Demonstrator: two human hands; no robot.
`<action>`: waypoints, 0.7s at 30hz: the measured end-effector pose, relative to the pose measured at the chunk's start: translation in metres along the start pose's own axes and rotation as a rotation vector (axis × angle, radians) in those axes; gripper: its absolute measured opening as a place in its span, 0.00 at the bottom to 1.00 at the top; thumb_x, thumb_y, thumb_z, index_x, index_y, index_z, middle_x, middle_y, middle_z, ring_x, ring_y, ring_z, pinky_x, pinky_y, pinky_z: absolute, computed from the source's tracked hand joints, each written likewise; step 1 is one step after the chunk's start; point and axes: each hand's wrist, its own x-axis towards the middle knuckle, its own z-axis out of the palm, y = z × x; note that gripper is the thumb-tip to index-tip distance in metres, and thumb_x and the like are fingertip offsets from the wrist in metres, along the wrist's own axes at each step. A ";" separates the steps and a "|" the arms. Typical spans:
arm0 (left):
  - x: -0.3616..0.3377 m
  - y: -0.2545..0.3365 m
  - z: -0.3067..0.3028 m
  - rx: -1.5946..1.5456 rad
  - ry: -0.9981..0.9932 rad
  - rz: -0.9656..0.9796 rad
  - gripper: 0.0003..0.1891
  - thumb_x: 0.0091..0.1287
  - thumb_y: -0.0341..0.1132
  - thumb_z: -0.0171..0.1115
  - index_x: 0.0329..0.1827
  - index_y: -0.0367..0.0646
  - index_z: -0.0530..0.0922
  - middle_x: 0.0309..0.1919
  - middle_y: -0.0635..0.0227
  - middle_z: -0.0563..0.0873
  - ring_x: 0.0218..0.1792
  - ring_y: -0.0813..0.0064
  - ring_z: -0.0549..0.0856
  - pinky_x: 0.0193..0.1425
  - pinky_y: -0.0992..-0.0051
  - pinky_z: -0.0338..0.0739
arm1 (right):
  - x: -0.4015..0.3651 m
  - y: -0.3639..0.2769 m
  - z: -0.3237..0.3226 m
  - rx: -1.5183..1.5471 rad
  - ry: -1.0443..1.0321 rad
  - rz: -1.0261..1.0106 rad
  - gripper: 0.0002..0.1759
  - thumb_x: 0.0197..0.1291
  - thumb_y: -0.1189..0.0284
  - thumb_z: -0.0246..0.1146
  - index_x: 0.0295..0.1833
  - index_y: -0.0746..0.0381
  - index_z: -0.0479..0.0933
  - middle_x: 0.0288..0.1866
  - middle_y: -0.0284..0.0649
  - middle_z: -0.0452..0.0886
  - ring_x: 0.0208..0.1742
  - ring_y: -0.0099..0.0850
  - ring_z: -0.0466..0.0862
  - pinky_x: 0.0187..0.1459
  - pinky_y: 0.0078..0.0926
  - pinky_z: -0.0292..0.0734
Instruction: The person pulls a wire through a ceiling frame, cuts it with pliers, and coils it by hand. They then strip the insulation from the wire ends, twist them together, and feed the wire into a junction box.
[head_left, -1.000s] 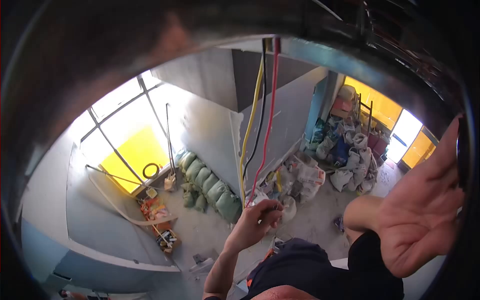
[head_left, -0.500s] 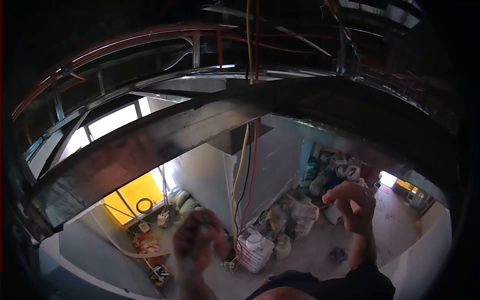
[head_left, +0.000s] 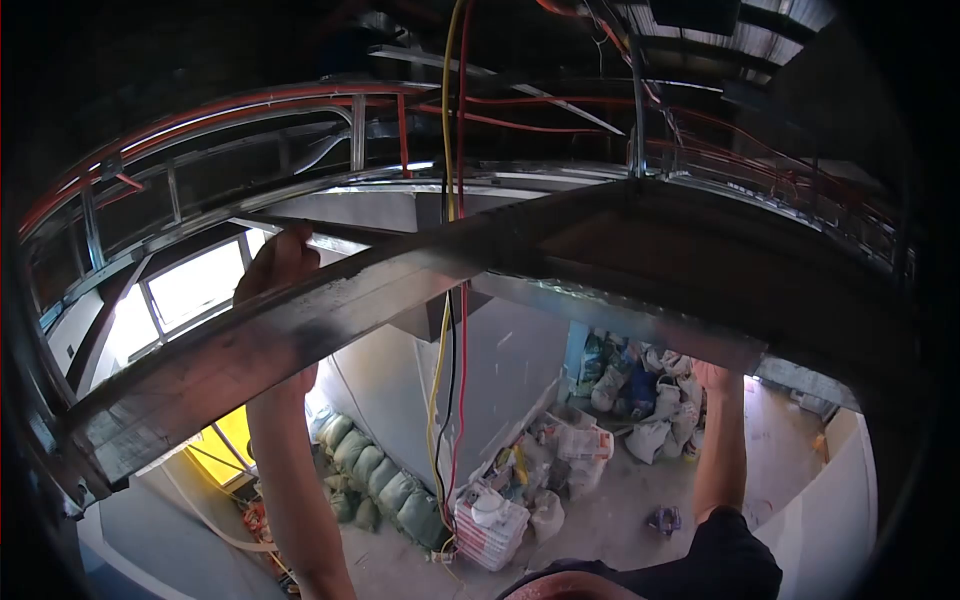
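A long grey metal beam runs across the view at head height and meets a second metal beam on the right. My left arm passes behind the first beam. Above its top edge shows my left hand, fingers curled and closed on the beam; the wrist is hidden. On the other side, my right hand is raised against the underside of the second beam, which hides its fingers. Yellow, black and red cables hang between the two hands.
Below are stacked green sacks, a striped white bag and a heap of bags by the grey wall. Red conduit and metal framing run overhead. A bright window is at left.
Both hands have gone up from below the beams. The left now closes on the left beam, and the right reaches the underside of the right one. The view has shifted slightly.
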 end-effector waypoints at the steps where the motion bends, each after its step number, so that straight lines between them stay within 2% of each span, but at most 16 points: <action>1: 0.014 -0.006 -0.001 0.015 -0.046 0.063 0.15 0.74 0.42 0.64 0.53 0.39 0.81 0.30 0.78 0.82 0.21 0.90 0.71 0.21 0.84 0.64 | 0.006 0.001 -0.004 -0.007 -0.020 0.024 0.20 0.70 0.61 0.63 0.58 0.65 0.80 0.55 0.44 0.82 0.57 0.39 0.82 0.59 0.41 0.79; 4: 0.033 0.017 0.019 -0.144 -0.133 -0.047 0.15 0.73 0.39 0.64 0.55 0.38 0.81 0.31 0.77 0.81 0.25 0.90 0.71 0.25 0.85 0.64 | 0.015 -0.010 -0.008 -0.097 -0.133 0.117 0.21 0.68 0.62 0.65 0.59 0.64 0.80 0.55 0.44 0.82 0.59 0.40 0.82 0.59 0.42 0.79; 6: 0.045 0.019 0.027 -0.145 0.018 -0.139 0.15 0.74 0.39 0.64 0.55 0.37 0.81 0.33 0.75 0.81 0.25 0.89 0.70 0.24 0.84 0.62 | 0.019 -0.024 0.001 -0.213 -0.280 0.209 0.21 0.67 0.62 0.66 0.59 0.64 0.80 0.56 0.44 0.82 0.60 0.40 0.82 0.60 0.42 0.79; 8: 0.060 0.015 0.027 -0.098 0.001 -0.117 0.15 0.74 0.39 0.64 0.55 0.37 0.80 0.34 0.74 0.81 0.25 0.89 0.71 0.24 0.84 0.63 | 0.016 -0.045 0.022 -0.350 -0.501 0.269 0.21 0.66 0.63 0.67 0.59 0.64 0.80 0.56 0.44 0.82 0.61 0.40 0.82 0.61 0.42 0.78; 10: 0.068 0.010 0.021 -0.053 -0.005 -0.096 0.15 0.74 0.39 0.64 0.55 0.36 0.80 0.35 0.73 0.81 0.26 0.88 0.71 0.24 0.84 0.63 | 0.004 -0.061 0.057 -0.401 -0.765 0.237 0.22 0.65 0.63 0.68 0.59 0.64 0.80 0.57 0.44 0.83 0.62 0.41 0.81 0.61 0.42 0.78; 12: 0.078 0.007 0.016 -0.223 -0.194 -0.104 0.13 0.74 0.35 0.63 0.55 0.35 0.79 0.35 0.72 0.81 0.28 0.86 0.73 0.27 0.83 0.66 | -0.010 -0.072 0.100 -0.303 -0.998 0.064 0.18 0.62 0.66 0.71 0.53 0.66 0.83 0.52 0.44 0.85 0.57 0.38 0.85 0.57 0.38 0.81; 13: 0.081 0.008 0.016 -0.310 -0.298 -0.103 0.12 0.73 0.33 0.63 0.54 0.35 0.79 0.36 0.71 0.81 0.30 0.85 0.74 0.28 0.83 0.68 | -0.033 -0.073 0.122 -0.263 -0.909 0.231 0.14 0.62 0.69 0.70 0.48 0.67 0.85 0.50 0.45 0.86 0.53 0.35 0.87 0.54 0.34 0.83; 14: 0.082 0.007 0.021 -0.325 -0.325 -0.077 0.11 0.73 0.31 0.62 0.53 0.34 0.79 0.35 0.70 0.82 0.29 0.83 0.77 0.28 0.82 0.71 | -0.046 -0.076 0.144 -0.314 -1.003 0.215 0.17 0.63 0.73 0.69 0.57 0.67 0.82 0.56 0.46 0.85 0.54 0.34 0.86 0.57 0.34 0.81; 16: 0.089 0.006 0.038 -0.327 -0.364 -0.031 0.11 0.73 0.31 0.62 0.53 0.34 0.79 0.35 0.70 0.82 0.29 0.82 0.77 0.28 0.81 0.71 | -0.085 -0.059 0.185 -0.317 -0.953 0.144 0.27 0.67 0.67 0.67 0.69 0.63 0.73 0.63 0.45 0.81 0.54 0.35 0.85 0.56 0.35 0.80; 18: 0.089 0.005 0.061 -0.377 -0.349 -0.015 0.09 0.73 0.31 0.62 0.50 0.36 0.80 0.33 0.69 0.82 0.27 0.81 0.79 0.26 0.78 0.74 | -0.112 -0.050 0.215 -0.322 -0.961 0.027 0.35 0.67 0.71 0.66 0.76 0.61 0.63 0.67 0.48 0.75 0.58 0.34 0.84 0.57 0.34 0.80; 19: 0.090 0.005 0.075 -0.382 -0.359 -0.006 0.09 0.73 0.31 0.62 0.50 0.36 0.80 0.33 0.69 0.82 0.27 0.81 0.79 0.26 0.78 0.74 | -0.123 -0.049 0.227 -0.328 -0.956 0.015 0.35 0.67 0.71 0.66 0.76 0.61 0.63 0.67 0.48 0.75 0.58 0.34 0.84 0.57 0.34 0.80; 21: 0.099 -0.001 0.095 -0.086 -0.279 0.160 0.07 0.73 0.32 0.62 0.47 0.37 0.80 0.32 0.68 0.82 0.26 0.80 0.79 0.27 0.77 0.75 | -0.139 -0.046 0.251 -0.167 -0.826 0.094 0.37 0.65 0.76 0.67 0.77 0.62 0.61 0.64 0.50 0.73 0.56 0.34 0.83 0.54 0.33 0.79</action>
